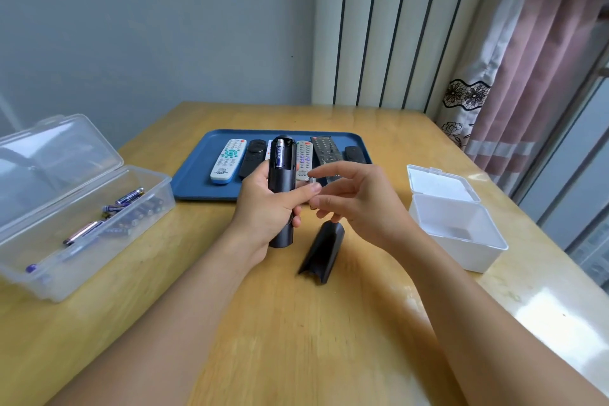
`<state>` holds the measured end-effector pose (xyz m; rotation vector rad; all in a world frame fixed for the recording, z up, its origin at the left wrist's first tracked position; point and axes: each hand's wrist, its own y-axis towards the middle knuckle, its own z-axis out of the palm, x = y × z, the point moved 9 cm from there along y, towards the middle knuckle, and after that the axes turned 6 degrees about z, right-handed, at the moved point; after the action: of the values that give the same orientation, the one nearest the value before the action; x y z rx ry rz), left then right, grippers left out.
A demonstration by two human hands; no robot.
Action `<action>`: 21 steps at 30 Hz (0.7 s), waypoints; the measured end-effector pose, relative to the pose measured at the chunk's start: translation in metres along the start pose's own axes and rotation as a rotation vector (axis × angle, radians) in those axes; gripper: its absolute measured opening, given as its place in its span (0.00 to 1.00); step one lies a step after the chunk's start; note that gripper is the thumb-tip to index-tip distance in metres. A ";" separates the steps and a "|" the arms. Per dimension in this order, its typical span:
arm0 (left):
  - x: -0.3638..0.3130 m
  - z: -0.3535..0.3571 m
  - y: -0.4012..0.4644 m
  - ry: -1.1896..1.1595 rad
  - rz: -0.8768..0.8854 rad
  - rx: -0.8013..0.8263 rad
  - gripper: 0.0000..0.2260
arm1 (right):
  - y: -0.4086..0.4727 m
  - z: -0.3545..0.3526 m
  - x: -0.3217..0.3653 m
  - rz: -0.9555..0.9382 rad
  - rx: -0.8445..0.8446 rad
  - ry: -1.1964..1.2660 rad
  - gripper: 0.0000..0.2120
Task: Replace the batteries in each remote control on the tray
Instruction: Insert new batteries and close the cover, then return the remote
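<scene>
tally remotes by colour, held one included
White remotes: 2, one with a blue end, one with pink keys
Black remotes: 4, the held one in the left hand, three on the tray at
Total: 6

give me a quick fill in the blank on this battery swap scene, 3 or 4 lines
1. The left hand grips a black remote whose open compartment shows ____ battery.
2. The removed battery cover lies on the ____.
3. The other remotes lie on a ____ tray.
4. Spare batteries sit in the clear box on the person's ____ side.

Missing words: one; table; blue; left
</scene>
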<state>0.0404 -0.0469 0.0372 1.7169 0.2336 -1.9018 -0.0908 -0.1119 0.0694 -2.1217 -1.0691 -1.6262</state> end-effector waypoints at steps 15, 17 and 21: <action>0.005 0.012 -0.004 -0.005 -0.080 0.009 0.08 | -0.023 -0.024 0.039 -0.308 -0.486 -0.123 0.06; 0.003 0.014 -0.005 -0.004 -0.066 0.012 0.08 | -0.025 -0.013 0.042 -0.356 -0.490 -0.243 0.04; 0.002 0.017 -0.006 0.118 -0.014 0.037 0.11 | -0.025 -0.005 0.047 -0.424 -0.487 -0.400 0.02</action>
<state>0.0226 -0.0507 0.0371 1.8599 0.2574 -1.8273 -0.1065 -0.0792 0.1081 -2.7737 -1.4401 -1.8377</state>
